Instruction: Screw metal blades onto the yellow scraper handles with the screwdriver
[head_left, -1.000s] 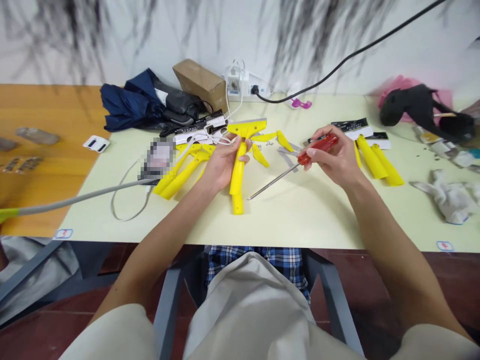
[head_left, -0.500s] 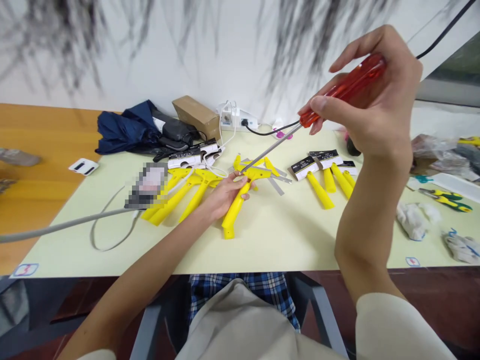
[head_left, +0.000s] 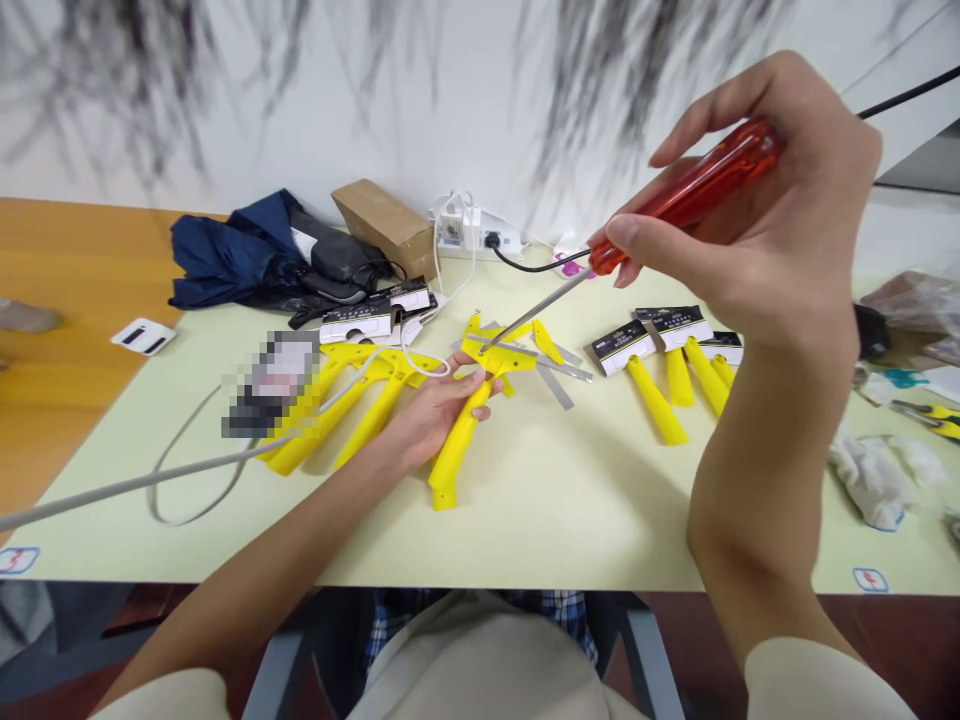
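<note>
Two hands occupied over a pale green table (head_left: 525, 540). Left hand (head_left: 442, 415) closed around the handle of a yellow plastic scraper (head_left: 459, 450), head pointing far, which keeps it steady. Right hand (head_left: 757, 220) grips a red-handled screwdriver (head_left: 694, 195) between thumb and fingers, shaft slanting down left so the tip reaches the scraper's head; contact unclear. Further yellow scrapers (head_left: 656, 400) lie right, apart.

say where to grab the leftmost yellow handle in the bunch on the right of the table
Grip the yellow handle around its middle, coming from above on your side. It is a long, narrow bar that looks flat on the surface, slanting towards you, with a gap beside its free end. Its far end meets a black-and-white card, so stay clear of that end.
</note>
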